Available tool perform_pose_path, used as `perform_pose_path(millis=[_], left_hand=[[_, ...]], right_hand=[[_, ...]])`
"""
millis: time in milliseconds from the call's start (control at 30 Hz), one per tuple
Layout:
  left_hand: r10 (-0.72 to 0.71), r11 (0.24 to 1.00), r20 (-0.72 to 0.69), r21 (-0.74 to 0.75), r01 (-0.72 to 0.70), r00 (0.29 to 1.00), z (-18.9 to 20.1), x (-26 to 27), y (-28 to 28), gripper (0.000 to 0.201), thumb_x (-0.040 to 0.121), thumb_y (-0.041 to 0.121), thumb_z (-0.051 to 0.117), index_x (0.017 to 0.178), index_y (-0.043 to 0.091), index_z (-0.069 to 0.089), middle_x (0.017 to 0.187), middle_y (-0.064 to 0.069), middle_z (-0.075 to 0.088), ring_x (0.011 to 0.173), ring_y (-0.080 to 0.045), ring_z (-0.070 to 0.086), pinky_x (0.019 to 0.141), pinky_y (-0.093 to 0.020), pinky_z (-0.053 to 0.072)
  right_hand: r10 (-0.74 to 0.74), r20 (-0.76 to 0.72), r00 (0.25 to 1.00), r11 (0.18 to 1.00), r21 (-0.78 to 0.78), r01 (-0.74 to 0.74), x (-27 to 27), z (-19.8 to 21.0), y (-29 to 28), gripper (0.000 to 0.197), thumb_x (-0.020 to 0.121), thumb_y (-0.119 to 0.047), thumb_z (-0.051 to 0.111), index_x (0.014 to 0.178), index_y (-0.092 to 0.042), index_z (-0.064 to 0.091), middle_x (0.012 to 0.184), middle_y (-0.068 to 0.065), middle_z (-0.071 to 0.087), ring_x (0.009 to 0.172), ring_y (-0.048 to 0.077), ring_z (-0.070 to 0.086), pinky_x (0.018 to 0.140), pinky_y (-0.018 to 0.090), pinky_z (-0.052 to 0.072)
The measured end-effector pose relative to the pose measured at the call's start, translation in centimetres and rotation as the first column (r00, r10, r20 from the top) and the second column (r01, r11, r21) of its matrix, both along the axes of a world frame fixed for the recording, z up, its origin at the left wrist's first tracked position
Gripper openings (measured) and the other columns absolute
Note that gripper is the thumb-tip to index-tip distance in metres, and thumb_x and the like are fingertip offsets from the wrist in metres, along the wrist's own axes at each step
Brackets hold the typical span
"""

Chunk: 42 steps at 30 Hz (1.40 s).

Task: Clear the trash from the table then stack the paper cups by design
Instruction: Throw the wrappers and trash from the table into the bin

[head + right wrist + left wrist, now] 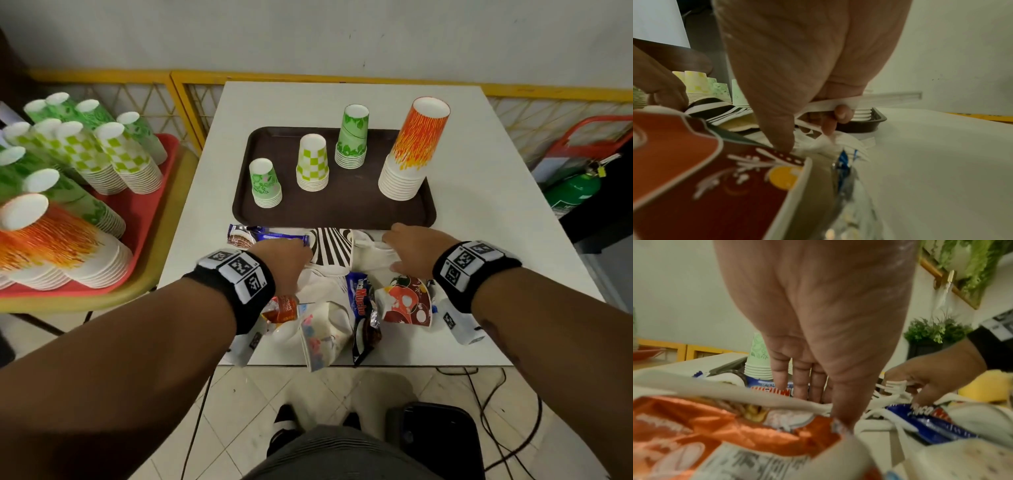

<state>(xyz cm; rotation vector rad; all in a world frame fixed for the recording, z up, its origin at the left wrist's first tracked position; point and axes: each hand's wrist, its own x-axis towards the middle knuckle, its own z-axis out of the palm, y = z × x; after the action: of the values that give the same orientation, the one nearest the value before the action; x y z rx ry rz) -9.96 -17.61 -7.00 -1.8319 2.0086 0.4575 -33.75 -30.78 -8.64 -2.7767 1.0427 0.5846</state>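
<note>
My right grip (pixel 818 104) is pinching thin white plastic forks (pixel 830 102); my left grip (pixel 807 381), fingers straight, presses a glossy blue wrapper (pixel 772 386). Crumpled trash around both; stacked paper cups (pixel 404 161) beyond on brown tray (pixel 342 212).

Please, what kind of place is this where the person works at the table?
Probably a canteen or simple eatery, though I cannot be sure. A brown serving tray holds stacks of paper cups, a red tray beside the table holds many more, and plastic forks lie among snack wrappers.
</note>
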Motion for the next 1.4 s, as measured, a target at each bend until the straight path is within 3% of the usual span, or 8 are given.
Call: perform_pose_path(millis=[300,567,733,900,1033,1200,1300,1400], left_hand=[[-0.010,1.000,0.059,-0.017,0.011,0.998,-1.2,-0.5,-0.9,0.051,0.082,0.034,0.071,0.128,0.019,0.056,0.128,-0.005,0.055,0.116,-0.025,0.057,0.093,-0.037,0.051],[-0.028,0.999,0.050,-0.038,0.030,0.998,-1.3,-0.2,-1.1,0.046,0.087,0.033,0.069,0.130,0.022,0.056,0.128,-0.002,0.058,0.118,-0.024,0.056,0.093,-0.039,0.050],[-0.034,0.999,0.076,-0.038,0.037,0.997,-1.2,-0.1,-1.1,0.050,0.089,0.028,0.066,0.135,0.019,0.048,0.126,-0.005,0.060,0.115,-0.026,0.058,0.095,-0.041,0.051],[-0.076,0.987,0.122,-0.132,0.092,0.990,-0.6,0.4,-0.9,0.038,0.097,0.013,0.040,0.135,0.011,0.041,0.115,-0.012,0.067,0.103,-0.033,0.064,0.086,-0.042,0.052],[-0.088,0.972,0.082,-0.209,0.104,0.993,0.3,0.8,-0.9,0.038,0.095,0.008,0.039,0.133,0.011,0.043,0.106,-0.011,0.069,0.093,-0.034,0.066,0.078,-0.038,0.051],[-0.057,0.973,-0.007,-0.226,0.054,0.998,0.9,1.1,-0.5,0.034,0.096,0.010,0.038,0.129,0.013,0.044,0.101,-0.013,0.068,0.087,-0.035,0.066,0.072,-0.036,0.050],[-0.063,0.975,-0.017,-0.216,0.058,0.998,1.1,1.1,-0.4,0.034,0.097,0.010,0.039,0.130,0.013,0.043,0.101,-0.013,0.068,0.086,-0.035,0.066,0.077,-0.042,0.055],[-0.063,0.976,-0.027,-0.209,0.056,0.998,1.6,0.9,-0.5,0.031,0.096,0.009,0.041,0.126,0.012,0.044,0.095,-0.010,0.066,0.078,-0.031,0.062,0.074,-0.041,0.054]], right_hand=[[0.082,-0.031,0.996,0.983,-0.162,-0.085,0.3,-0.3,-0.7,0.025,0.092,-0.013,0.051,0.115,-0.009,0.058,0.115,0.010,0.063,0.107,0.029,0.058,0.080,0.035,0.044],[-0.015,-0.054,0.998,0.989,-0.148,0.006,0.1,-0.7,-1.4,0.024,0.089,-0.016,0.054,0.111,-0.008,0.058,0.114,0.011,0.062,0.104,0.029,0.059,0.084,0.037,0.048],[-0.050,-0.001,0.999,0.991,-0.123,0.049,-0.1,-0.6,-1.4,0.021,0.091,-0.014,0.053,0.112,-0.010,0.055,0.107,0.010,0.063,0.089,0.025,0.057,0.073,0.034,0.045],[-0.060,0.061,0.996,0.996,-0.065,0.063,-0.8,0.1,-1.8,0.021,0.093,-0.008,0.048,0.113,-0.009,0.054,0.109,0.011,0.062,0.091,0.029,0.057,0.072,0.035,0.041],[-0.117,0.096,0.989,0.992,-0.038,0.121,-1.5,2.0,-1.9,0.013,0.092,-0.007,0.047,0.102,-0.012,0.054,0.100,0.010,0.056,0.080,0.025,0.050,0.070,0.036,0.037],[-0.181,0.185,0.966,0.966,0.218,0.139,-3.0,7.2,1.0,0.010,0.095,-0.016,0.054,0.090,-0.023,0.048,0.086,-0.005,0.052,0.081,0.024,0.054,0.066,0.031,0.040],[-0.087,0.095,0.992,0.879,0.475,0.032,-3.1,8.9,5.3,0.021,0.099,-0.026,0.052,0.119,-0.028,0.056,0.107,-0.002,0.064,0.088,0.020,0.064,0.082,0.036,0.054],[0.060,0.031,0.998,0.830,0.553,-0.067,-2.7,7.3,9.3,0.007,0.098,-0.026,0.049,0.102,-0.028,0.055,0.094,-0.006,0.059,0.078,0.016,0.060,0.074,0.034,0.053]])
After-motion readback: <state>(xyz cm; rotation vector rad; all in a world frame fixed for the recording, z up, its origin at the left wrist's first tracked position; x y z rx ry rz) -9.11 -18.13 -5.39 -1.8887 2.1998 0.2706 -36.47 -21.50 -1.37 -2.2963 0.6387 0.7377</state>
